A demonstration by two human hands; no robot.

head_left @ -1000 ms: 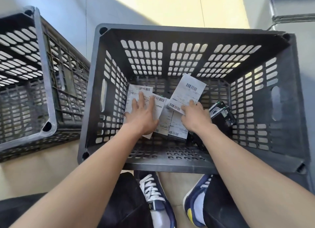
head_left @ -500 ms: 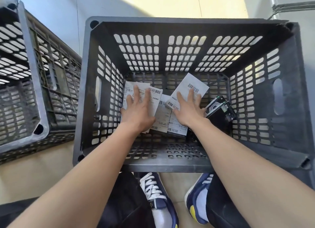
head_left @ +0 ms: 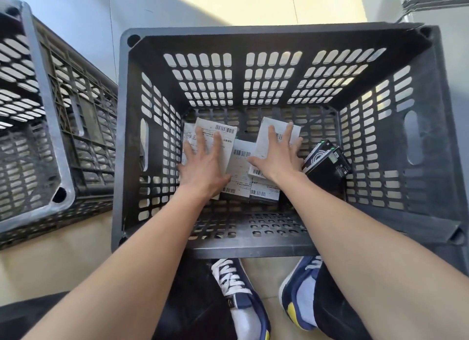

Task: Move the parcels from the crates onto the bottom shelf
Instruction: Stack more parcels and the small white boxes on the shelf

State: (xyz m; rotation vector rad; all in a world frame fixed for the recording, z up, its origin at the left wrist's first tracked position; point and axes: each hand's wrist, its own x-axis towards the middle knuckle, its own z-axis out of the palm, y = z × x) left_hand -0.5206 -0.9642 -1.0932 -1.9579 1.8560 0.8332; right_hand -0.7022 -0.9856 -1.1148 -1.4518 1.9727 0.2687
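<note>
Both my arms reach down into a dark grey slotted crate. On its floor lie several white parcels with barcode labels. My left hand lies flat with spread fingers on the left white parcel. Spread the same way, my right hand rests on a tilted white parcel to the right. Between and below them lies another labelled parcel. A black box with white print leans at the right of the crate floor, beside my right wrist.
A second dark slotted crate stands close on the left, its rim next to the first crate. My two blue and white shoes stand on the pale floor just in front of the crate. A metal frame shows at the top right.
My right hand has gone from curled at the tilted parcel's lower edge to lying flat on top of it. My left hand has slid slightly further over its parcel.
</note>
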